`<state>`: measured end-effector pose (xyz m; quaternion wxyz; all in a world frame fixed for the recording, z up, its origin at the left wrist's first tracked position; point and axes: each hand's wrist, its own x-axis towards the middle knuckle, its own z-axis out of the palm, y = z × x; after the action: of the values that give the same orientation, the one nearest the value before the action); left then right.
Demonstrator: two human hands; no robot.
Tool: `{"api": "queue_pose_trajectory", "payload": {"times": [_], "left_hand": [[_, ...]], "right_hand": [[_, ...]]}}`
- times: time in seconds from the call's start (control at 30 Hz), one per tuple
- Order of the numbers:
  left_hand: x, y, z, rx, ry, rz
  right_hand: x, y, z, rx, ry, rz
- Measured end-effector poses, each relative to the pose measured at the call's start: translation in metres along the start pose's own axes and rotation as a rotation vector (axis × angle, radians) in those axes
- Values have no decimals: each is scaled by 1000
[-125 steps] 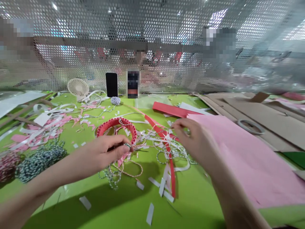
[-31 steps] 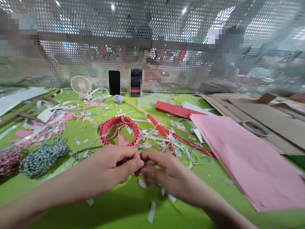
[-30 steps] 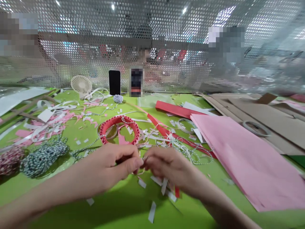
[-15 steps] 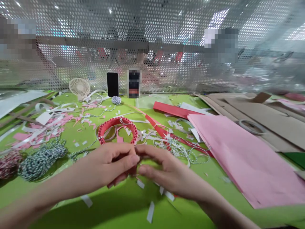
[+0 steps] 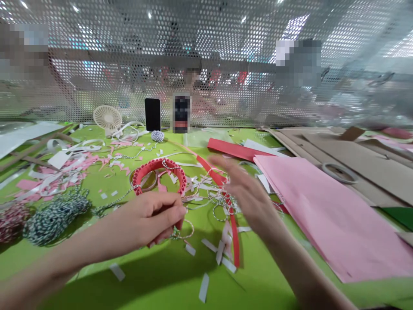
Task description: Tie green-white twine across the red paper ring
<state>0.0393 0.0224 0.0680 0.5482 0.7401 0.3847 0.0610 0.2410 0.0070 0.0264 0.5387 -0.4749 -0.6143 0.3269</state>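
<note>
My left hand (image 5: 156, 217) is closed with thumb and fingers pinched together. A bit of red paper (image 5: 179, 223) shows below its fingertips, and a loop of thin twine (image 5: 191, 228) trails from it; most of what it holds is hidden. My right hand (image 5: 250, 200) is open, fingers stretched forward and slightly blurred, above a tangle of striped twine (image 5: 222, 202) and a long red paper strip (image 5: 236, 245). Just beyond my left hand lies a red ring with a scalloped edge (image 5: 137, 174), twine lying across its top.
Green-and-white twine (image 5: 58, 217) and red-and-white twine (image 5: 14, 221) lie left, near pink and white scraps. Pink sheets (image 5: 322, 211), a tape roll (image 5: 340, 172) and cardboard (image 5: 364, 172) are right. A small fan (image 5: 108, 117) and a phone (image 5: 152, 114) stand behind, before a perforated screen (image 5: 226, 51).
My right hand has left my left hand, moving forward and right while its fingers opened out. My left hand stays in place, still closed. The red strip and the twine loop are now uncovered.
</note>
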Motion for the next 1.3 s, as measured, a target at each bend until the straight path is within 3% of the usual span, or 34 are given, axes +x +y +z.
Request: {"api": "queue_pose_trajectory", "payload": {"times": [0.03,0.1,0.13,0.17,0.23,0.3,0.37,0.4,0.47,0.5,0.57,0.6,0.63,0.67,0.7,0.77,0.9,0.97,1.07,1.17,1.2,1.23,1.3], "left_hand": [[0,-1,2,9,-4,-6],[0,-1,5,23,-16,-14],[0,-1,5,26,-18,-14],[0,-1,4,27,-15,-8],[-2,0,1,20,12,19],[-3,1,-4,13,47,45],[-4,3,-8,9,61,50],[-4,3,-9,9,63,48],[-3,3,-8,10,64,45],[-2,2,-7,8,60,41],[0,-1,-2,3,37,22],[0,-2,0,2,19,12],[1,-2,2,-1,2,5],[0,-2,3,-4,-6,-1],[0,-2,3,-4,-5,0],[-1,0,0,0,21,10],[-4,4,-9,19,74,25],[-5,3,-11,18,77,21],[-3,1,-8,18,48,17],[0,-2,-2,37,5,5],[1,-3,0,38,-3,-3],[1,-3,0,35,-7,-9],[0,-1,-1,27,0,-13]], "right_hand": [[-7,-10,10,33,-253,35],[-16,-21,24,104,-567,94],[-17,-21,26,140,-636,136],[-15,-17,23,169,-620,172],[-4,0,8,197,-395,212],[11,20,-16,206,100,180],[22,34,-36,147,510,116],[24,35,-40,81,654,77],[20,27,-36,17,687,16],[15,19,-28,-48,543,-39],[1,0,-4,-63,69,-74],[-6,-7,7,-15,-212,-29],[-11,-13,16,55,-402,38],[-13,-15,21,129,-514,95],[-13,-13,21,172,-543,141],[-5,-2,10,137,-352,157],[21,27,-36,-331,444,103],[25,29,-45,-514,530,6],[15,12,-24,-484,277,-82],[-3,-10,12,-93,-525,39],[-6,-13,19,14,-595,102],[-7,-14,21,54,-583,150],[-2,-5,10,-99,-459,198]]}}
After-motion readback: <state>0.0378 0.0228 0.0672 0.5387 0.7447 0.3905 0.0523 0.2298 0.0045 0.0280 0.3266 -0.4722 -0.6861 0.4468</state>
